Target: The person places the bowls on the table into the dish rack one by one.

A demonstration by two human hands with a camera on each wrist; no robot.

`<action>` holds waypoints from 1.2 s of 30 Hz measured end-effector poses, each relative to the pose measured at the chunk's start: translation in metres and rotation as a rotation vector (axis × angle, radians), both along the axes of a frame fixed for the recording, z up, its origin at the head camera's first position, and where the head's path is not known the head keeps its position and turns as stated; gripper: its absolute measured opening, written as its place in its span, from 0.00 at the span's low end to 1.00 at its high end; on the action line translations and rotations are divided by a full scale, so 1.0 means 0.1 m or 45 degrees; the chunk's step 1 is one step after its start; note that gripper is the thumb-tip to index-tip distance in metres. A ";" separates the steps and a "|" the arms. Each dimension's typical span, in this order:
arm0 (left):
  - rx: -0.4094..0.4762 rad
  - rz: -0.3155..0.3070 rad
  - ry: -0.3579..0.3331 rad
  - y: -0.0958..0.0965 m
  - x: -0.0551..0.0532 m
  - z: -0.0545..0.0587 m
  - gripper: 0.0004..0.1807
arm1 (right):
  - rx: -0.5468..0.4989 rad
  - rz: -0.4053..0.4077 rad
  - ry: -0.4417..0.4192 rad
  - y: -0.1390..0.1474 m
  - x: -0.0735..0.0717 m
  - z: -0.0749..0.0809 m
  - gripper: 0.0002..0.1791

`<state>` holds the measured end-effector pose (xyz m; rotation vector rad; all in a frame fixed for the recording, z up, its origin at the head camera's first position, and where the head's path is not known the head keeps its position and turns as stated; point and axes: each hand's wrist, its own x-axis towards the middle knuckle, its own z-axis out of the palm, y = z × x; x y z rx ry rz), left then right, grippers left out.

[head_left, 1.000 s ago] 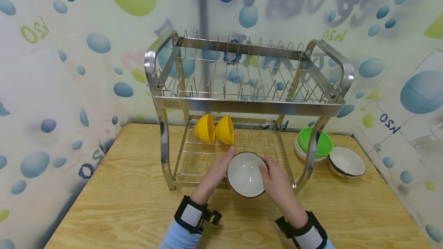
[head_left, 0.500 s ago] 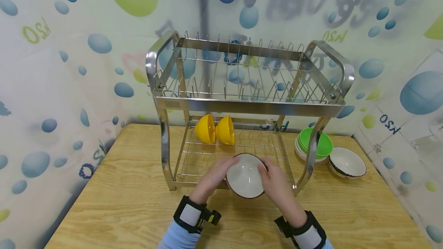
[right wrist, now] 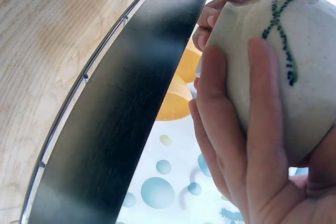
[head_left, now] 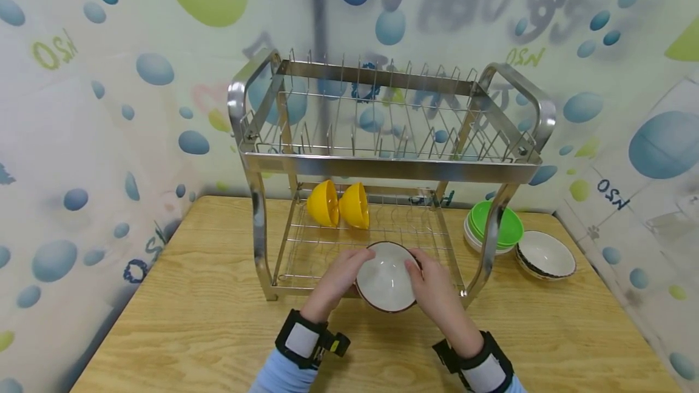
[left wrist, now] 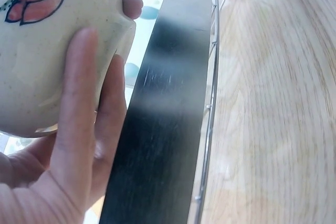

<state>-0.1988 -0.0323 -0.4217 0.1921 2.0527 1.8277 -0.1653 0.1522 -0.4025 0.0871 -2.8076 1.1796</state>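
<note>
A white ceramic bowl (head_left: 388, 281) with a brown rim is held between both hands, its inside facing up toward the head camera. My left hand (head_left: 340, 276) grips its left side, thumb over the rim and fingers spread along the outside. On the right, my right hand (head_left: 437, 291) grips it with the thumb inside the rim. The left wrist view shows a red painted flower on the bowl's outer wall (left wrist: 31, 72), and a green dotted pattern marks the wall (right wrist: 310, 93) in the right wrist view. Just beyond is the front of a two-tier metal dish rack (head_left: 393, 168).
Two yellow bowls (head_left: 355, 206) stand on their sides on the rack's lower tier, at the back left. Right of the rack, green bowls (head_left: 506, 226) sit stacked in white ones, beside a white bowl with a dark patterned edge (head_left: 546, 253). All stand on a wooden table (head_left: 180, 308).
The left thumb has come down from pointing up beside the bowl to lie over its rim. The bowl and right hand have stayed nearly in place.
</note>
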 end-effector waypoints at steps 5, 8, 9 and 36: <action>0.003 0.011 -0.012 0.00 -0.01 -0.02 0.27 | 0.000 0.000 -0.020 0.01 0.00 0.00 0.16; 0.010 0.044 -0.014 -0.01 -0.01 -0.02 0.29 | -0.013 0.003 -0.024 0.03 0.02 -0.01 0.18; 0.012 0.068 -0.013 -0.01 0.00 -0.03 0.30 | -0.022 -0.004 -0.023 0.03 0.03 0.00 0.20; 0.170 0.390 0.014 -0.25 -0.05 0.10 0.26 | -0.014 -0.394 0.613 0.61 0.28 -0.28 0.09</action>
